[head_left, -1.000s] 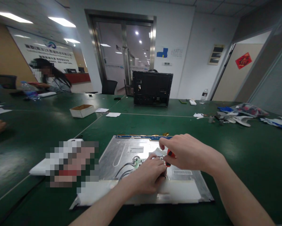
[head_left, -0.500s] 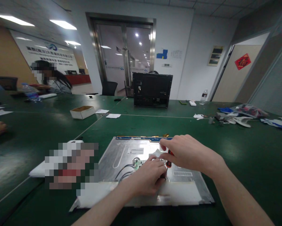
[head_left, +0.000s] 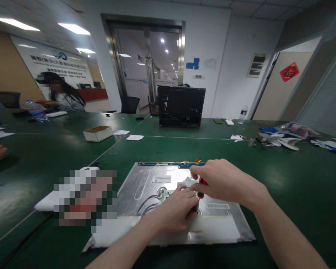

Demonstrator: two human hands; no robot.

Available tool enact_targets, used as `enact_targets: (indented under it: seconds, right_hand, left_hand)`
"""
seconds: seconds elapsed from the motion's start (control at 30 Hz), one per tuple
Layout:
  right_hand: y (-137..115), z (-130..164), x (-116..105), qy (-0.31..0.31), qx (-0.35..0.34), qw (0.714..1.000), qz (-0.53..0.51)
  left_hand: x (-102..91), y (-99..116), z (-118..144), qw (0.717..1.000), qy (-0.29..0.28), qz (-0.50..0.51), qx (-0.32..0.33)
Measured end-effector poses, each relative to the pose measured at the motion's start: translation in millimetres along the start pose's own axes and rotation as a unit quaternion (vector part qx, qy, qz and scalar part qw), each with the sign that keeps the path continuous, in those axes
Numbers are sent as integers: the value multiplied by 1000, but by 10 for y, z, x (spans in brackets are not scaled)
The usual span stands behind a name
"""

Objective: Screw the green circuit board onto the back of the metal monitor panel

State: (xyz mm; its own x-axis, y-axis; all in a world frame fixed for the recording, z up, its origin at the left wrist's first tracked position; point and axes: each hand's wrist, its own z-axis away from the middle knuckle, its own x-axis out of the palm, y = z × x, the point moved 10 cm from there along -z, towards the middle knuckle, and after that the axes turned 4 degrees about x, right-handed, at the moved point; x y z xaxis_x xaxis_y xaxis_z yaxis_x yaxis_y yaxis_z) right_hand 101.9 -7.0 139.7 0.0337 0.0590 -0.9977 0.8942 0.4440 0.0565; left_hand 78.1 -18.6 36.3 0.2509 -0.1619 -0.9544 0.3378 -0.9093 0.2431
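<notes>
Turned slightly, the screwdriver (head_left: 200,194) stands in the right hand (head_left: 222,179), fingers gripping; what the left hand (head_left: 179,209) holds I cannot tell.

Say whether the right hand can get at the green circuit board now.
Probably not directly: the right hand holds a red-and-black screwdriver, and the left hand lies between it and the green circuit board.

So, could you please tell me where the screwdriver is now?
In the head view, the screwdriver is right of centre, in the right hand, beside the left hand, over the metal panel.
</notes>
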Motion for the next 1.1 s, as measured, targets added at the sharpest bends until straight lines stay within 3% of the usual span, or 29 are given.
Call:
enact_targets:
  seconds: [0.23,0.47,0.77,1.0,1.1]
  right_hand:
    - [-93,50,-28,9,-47,999,-13]
    - [-25,3,0,8,-6,1000,18]
    - [-110,53,1,-16,-60,997,-52]
    - [-41,-4,0,-2,4,1000,9]
    - [-56,-11,10,0,-2,1000,13]
  left_hand:
    - [51,-29,-3,1000,-1,-6,0]
    - [-1,-2,-4,1000,-3,-2,0]
    - [68,-33,9,1000,-8,-9,0]
    - [-9,15,6,1000,4,1,8]
    - [7,0,0,1000,3,-8,5]
